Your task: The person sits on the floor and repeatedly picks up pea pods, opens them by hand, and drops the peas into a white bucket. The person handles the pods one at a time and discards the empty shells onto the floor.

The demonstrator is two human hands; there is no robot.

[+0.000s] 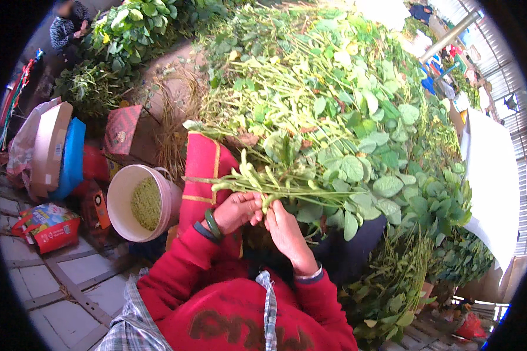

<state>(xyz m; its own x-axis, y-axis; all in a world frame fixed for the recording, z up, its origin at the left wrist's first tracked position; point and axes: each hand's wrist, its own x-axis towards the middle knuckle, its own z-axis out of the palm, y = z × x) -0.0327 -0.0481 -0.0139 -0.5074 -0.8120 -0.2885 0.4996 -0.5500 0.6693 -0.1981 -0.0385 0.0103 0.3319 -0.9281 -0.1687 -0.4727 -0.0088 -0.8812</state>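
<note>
A leafy bean plant stem with green pods lies across in front of me, above my lap. My left hand, with a green bangle at the wrist, has its fingertips pinched at a green bean pod on that stem. My right hand meets the same pod from the other side, thumb and fingers closed at it. A red cloth with yellow trim lies under the stem's left end. To the left, a white plastic bucket holds many shelled green beans.
A large heap of bean plants spreads ahead and right. On the left are a red shopping bag, a cardboard box, a blue container and a red patterned box. Another person sits at the far upper left.
</note>
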